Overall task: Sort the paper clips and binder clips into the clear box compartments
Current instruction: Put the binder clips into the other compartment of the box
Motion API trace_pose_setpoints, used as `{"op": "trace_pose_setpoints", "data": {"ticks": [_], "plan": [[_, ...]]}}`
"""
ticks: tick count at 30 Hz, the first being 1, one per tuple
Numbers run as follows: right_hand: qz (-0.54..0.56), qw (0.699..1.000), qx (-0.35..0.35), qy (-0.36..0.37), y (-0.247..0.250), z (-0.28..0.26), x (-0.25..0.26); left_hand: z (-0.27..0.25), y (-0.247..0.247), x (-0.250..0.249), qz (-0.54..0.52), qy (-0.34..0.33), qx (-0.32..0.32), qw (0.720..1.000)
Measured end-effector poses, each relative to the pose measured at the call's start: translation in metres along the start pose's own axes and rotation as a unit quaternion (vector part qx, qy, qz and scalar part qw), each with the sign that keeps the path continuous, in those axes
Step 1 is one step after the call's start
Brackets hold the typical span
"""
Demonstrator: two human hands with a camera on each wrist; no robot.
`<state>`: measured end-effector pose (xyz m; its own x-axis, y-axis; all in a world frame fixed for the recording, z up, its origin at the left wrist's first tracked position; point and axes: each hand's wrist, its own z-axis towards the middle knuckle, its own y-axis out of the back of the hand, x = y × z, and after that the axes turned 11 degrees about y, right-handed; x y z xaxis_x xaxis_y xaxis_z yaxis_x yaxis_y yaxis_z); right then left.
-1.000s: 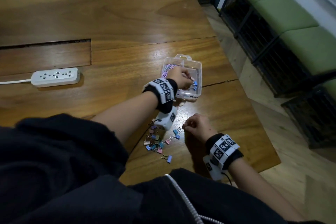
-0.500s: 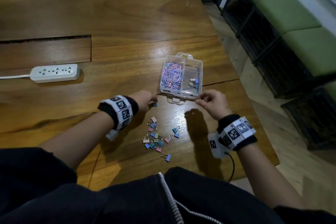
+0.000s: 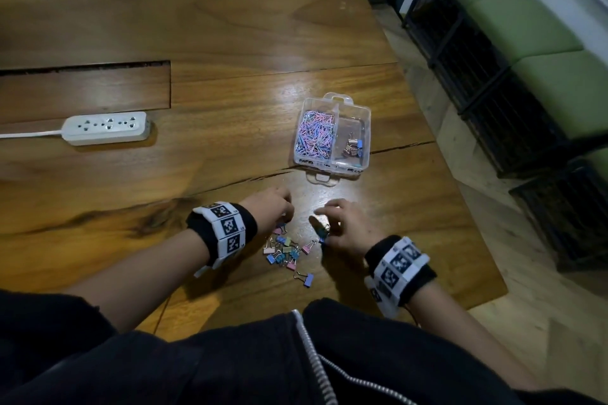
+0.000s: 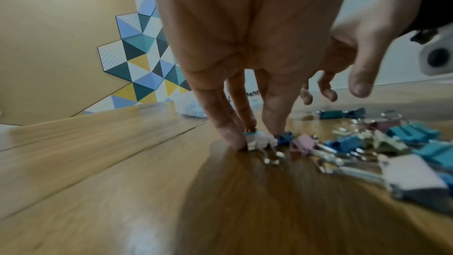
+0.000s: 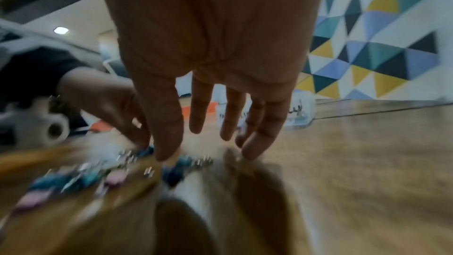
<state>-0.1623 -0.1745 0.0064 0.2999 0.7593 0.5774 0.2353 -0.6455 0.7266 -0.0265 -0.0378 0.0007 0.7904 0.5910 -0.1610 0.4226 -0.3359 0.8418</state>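
Several binder clips [image 3: 285,251] lie in a loose heap on the wooden table [image 3: 230,26] just in front of you, between your two hands — small, light, stiff things with slick wire handles that snag on one another. Pinch each by its coloured body, not the loops, or neighbours may come along. Your left hand [image 3: 271,207] is down at the far edge of the heap, and the left wrist view shows thumb and fingertips [image 4: 230,133] closing on a pale clip [image 4: 259,140] still on the wood. Your right hand [image 3: 342,227] hangs over the heap's right side with fingers straight and spread, holding nothing; that view is blurred.

The clear box [image 3: 332,136] sits beyond the hands, lid off: paper clips [image 3: 314,136] fill its left compartment, a few binder clips [image 3: 353,146] lie in the right one. Its walls are low, so a drop from just above should do. Between heap and box the wood is bare. The table's edge runs near your right wrist — keep strays away from it. A power strip [image 3: 107,126] lies well off to the left.
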Motion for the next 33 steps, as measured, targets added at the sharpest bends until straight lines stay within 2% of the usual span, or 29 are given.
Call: {"op": "trace_pose_setpoints", "data": {"ticks": [3,6,10,13,16,20,23,27,31,33], "plan": [[-0.082,0.996,0.012,0.031,-0.016,-0.006,-0.002,-0.006,-0.004,0.001,-0.003,0.01,-0.013,1.0],[-0.095,0.994,-0.001,0.051,-0.022,-0.007,-0.004,-0.009,-0.005,0.002,-0.007,0.009,-0.02,1.0],[-0.089,0.995,-0.017,0.031,-0.023,-0.006,-0.008,-0.018,-0.005,0.006,0.002,-0.001,0.0,1.0],[-0.052,0.998,-0.033,0.002,-0.021,-0.007,-0.008,-0.023,-0.008,0.007,-0.016,0.007,0.0,1.0],[0.022,0.998,-0.052,-0.036,-0.016,-0.008,-0.007,-0.023,-0.009,0.008,-0.046,0.04,0.04,0.997],[0.047,0.996,-0.048,-0.057,-0.01,-0.004,-0.006,-0.024,-0.009,0.008,-0.084,0.064,0.066,0.992],[0.069,0.993,-0.066,-0.071,0.0,0.001,-0.005,-0.025,-0.009,0.006,-0.111,0.085,0.062,0.988],[0.113,0.985,-0.117,-0.062,0.034,0.012,0.001,-0.03,-0.01,0.006,-0.155,0.123,0.041,0.979],[0.106,0.966,-0.231,-0.054,0.071,0.03,0.005,-0.032,-0.009,0.011,-0.217,0.137,0.029,0.966],[0.086,0.971,-0.222,-0.039,0.082,0.034,0.008,-0.031,-0.008,0.014,-0.236,0.141,0.03,0.961]]}}
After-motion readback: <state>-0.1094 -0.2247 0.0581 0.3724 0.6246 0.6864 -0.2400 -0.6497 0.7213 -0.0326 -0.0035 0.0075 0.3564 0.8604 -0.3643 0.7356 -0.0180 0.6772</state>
